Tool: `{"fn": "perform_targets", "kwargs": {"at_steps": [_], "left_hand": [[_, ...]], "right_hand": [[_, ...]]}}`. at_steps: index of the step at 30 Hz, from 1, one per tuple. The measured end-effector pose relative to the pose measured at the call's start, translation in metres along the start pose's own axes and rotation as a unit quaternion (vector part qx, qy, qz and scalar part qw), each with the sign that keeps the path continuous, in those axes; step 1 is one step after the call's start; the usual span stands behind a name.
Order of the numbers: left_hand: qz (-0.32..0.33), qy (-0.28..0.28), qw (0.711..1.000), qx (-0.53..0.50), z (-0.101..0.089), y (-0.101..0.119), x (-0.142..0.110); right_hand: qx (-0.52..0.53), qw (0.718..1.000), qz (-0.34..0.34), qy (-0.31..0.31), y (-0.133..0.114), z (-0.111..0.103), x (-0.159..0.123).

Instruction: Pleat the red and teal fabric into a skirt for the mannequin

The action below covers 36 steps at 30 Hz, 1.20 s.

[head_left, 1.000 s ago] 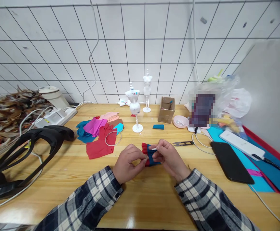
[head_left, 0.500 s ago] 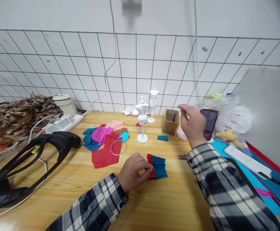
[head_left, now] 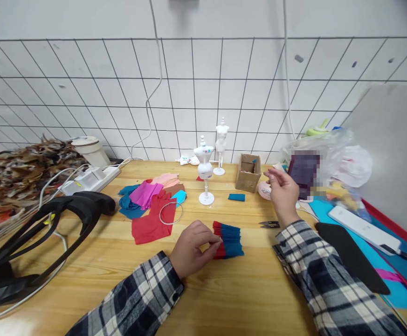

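Observation:
My left hand (head_left: 196,246) pinches thumb and forefinger together at the red side of a pleated red and blue cloth piece (head_left: 231,240) on the table. A tiny pale spot shows at those fingertips, too small to name. Raised above the table at the right, my right hand (head_left: 284,190) has its fingers drawn together; whatever is between them is too small to make out. Just behind its fingertips lies a round pink container (head_left: 265,189). Thread snips (head_left: 269,224) rest on the wood left of the right sleeve.
Two white mini dress forms (head_left: 205,170) stand upright near the wall. Left of them lie red cloth (head_left: 153,226) and a thin hoop (head_left: 171,213). A cardboard box (head_left: 248,172), a blue strip (head_left: 236,197), a phone (head_left: 304,175) and a black headset frame (head_left: 80,219) surround the work.
My right hand has come down slightly and turned, uncovering more of the snips and a black flat object beside the sleeve. My left hand stays at the cloth. The view has shifted a little.

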State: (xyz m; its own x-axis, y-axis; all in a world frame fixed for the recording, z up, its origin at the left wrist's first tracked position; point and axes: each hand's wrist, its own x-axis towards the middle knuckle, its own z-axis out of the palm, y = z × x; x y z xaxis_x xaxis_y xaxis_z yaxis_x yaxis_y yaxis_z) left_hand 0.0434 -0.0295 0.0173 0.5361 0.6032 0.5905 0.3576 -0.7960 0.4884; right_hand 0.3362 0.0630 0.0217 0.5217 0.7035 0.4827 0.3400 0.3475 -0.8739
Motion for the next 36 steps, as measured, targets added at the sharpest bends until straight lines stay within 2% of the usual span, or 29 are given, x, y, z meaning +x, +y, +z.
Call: {"fn": "perform_targets", "kwargs": {"at_steps": [3, 4, 5, 6, 8, 9, 11, 14, 20, 23, 27, 29, 33, 36], "left_hand": [[-0.006, 0.005, 1.000, -0.001, 0.000, -0.002, 0.000], [-0.006, 0.004, 1.000, -0.001, 0.001, -0.003, 0.000], [-0.006, 0.003, 1.000, -0.001, 0.001, -0.004, -0.001], [-0.006, 0.001, 1.000, 0.000, 0.001, -0.004, -0.001], [-0.004, 0.003, 1.000, 0.004, 0.002, -0.005, -0.002], [-0.004, 0.005, 1.000, 0.007, 0.002, -0.005, -0.002], [-0.005, 0.008, 1.000, 0.013, 0.002, -0.005, -0.002], [-0.008, 0.004, 1.000, 0.015, 0.002, -0.004, -0.001], [-0.008, 0.006, 1.000, 0.020, 0.002, -0.003, -0.001], [-0.009, 0.004, 1.000, 0.020, 0.002, -0.002, -0.001], [-0.030, 0.013, 0.999, 0.036, 0.003, 0.001, 0.000], [-0.048, 0.019, 0.997, 0.049, 0.004, 0.002, 0.001], [-0.076, 0.023, 0.996, 0.050, 0.005, -0.001, 0.000], [-0.097, 0.015, 0.995, 0.008, 0.004, -0.004, 0.000]], "right_hand": [[0.000, 1.000, 0.011, -0.010, -0.011, -0.007, -0.040], [-0.015, 0.998, 0.010, -0.053, -0.017, -0.008, -0.055], [-0.018, 0.992, 0.019, -0.127, -0.024, -0.008, -0.069], [-0.024, 0.979, 0.026, -0.200, -0.032, -0.006, -0.083], [-0.045, 0.951, 0.018, -0.306, -0.049, -0.002, -0.105], [-0.044, 0.939, 0.006, -0.341, -0.056, 0.001, -0.113], [-0.015, 0.928, 0.010, -0.371, -0.068, 0.006, -0.123], [0.019, 0.924, 0.040, -0.379, -0.074, 0.010, -0.130], [0.076, 0.909, 0.136, -0.388, -0.065, 0.013, -0.137], [0.071, 0.912, 0.146, -0.376, -0.065, 0.013, -0.138], [-0.002, 0.940, 0.068, -0.335, -0.071, 0.012, -0.140], [-0.030, 0.944, 0.029, -0.327, -0.074, 0.012, -0.142], [-0.057, 0.941, -0.033, -0.331, -0.074, 0.011, -0.147], [-0.092, 0.930, -0.081, -0.346, -0.070, 0.009, -0.146]]}}
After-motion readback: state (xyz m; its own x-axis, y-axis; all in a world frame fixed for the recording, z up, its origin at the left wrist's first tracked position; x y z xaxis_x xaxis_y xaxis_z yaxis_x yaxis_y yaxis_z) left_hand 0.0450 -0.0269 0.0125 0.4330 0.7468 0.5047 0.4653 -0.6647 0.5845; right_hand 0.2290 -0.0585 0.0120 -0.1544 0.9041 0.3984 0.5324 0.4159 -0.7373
